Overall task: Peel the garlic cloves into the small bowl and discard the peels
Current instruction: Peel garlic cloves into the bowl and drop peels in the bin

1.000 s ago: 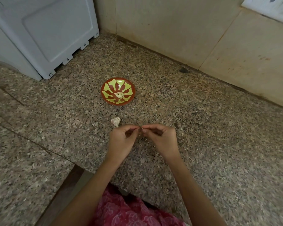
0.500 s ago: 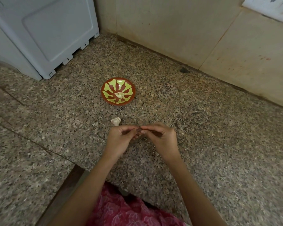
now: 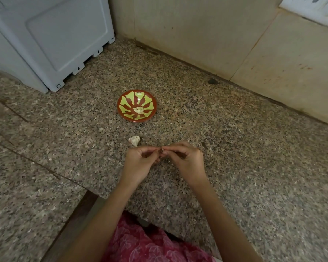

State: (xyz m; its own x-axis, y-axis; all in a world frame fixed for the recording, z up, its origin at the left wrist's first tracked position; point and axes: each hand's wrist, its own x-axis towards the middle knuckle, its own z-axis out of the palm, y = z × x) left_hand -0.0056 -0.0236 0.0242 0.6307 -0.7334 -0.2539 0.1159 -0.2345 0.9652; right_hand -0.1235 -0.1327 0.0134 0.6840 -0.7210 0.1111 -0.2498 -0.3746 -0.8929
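A small red bowl (image 3: 127,116) with a yellow-green pattern sits on the granite counter, with a pale peeled clove (image 3: 139,110) at its middle. Nearer to me, a whitish piece of garlic (image 3: 134,140) lies on the counter, just beyond my left hand (image 3: 138,163). My left hand and my right hand (image 3: 186,161) meet fingertip to fingertip above the counter and pinch a small garlic clove (image 3: 160,151) between them. Most of that clove is hidden by my fingers.
A grey-white appliance (image 3: 45,38) stands at the back left. A tiled wall (image 3: 216,35) runs along the back, with a small dark object (image 3: 212,80) at its foot. The counter's front edge (image 3: 95,193) steps down just below my wrists.
Both hands stay together on the clove; the fingertips have shifted slightly as they work at it. The bowl and the loose garlic have not moved.
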